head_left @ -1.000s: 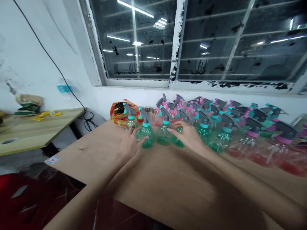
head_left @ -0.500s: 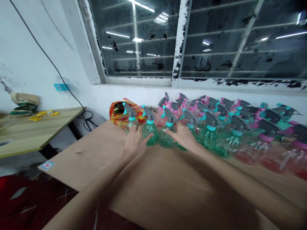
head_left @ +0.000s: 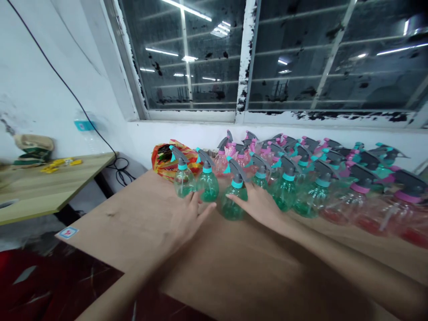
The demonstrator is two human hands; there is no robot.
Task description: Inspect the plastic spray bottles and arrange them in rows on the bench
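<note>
My right hand (head_left: 265, 207) is closed around the right side of a green spray bottle (head_left: 232, 207) with a grey and turquoise trigger head; its thumb lies across the front. This bottle stands a little nearer to me than its neighbours. My left hand (head_left: 189, 218), slightly blurred, hovers over the table before two more green spray bottles, one at the left end (head_left: 183, 180) and one beside it (head_left: 207, 183). The left thumb is spread from the fingers, with nothing seen in them. Other green bottles (head_left: 284, 194) stand behind my right hand.
Pink spray bottles (head_left: 341, 207) continue the row to the right, with several more behind. A red and yellow bag (head_left: 160, 165) lies at the back left. The brown tabletop (head_left: 133, 205) ends at the left, near a wooden desk (head_left: 43, 191) holding yellow pieces (head_left: 60, 165).
My left hand has drawn back from the leftmost bottle towards me. My right hand has brought its green spray bottle slightly forward, out of the row.
</note>
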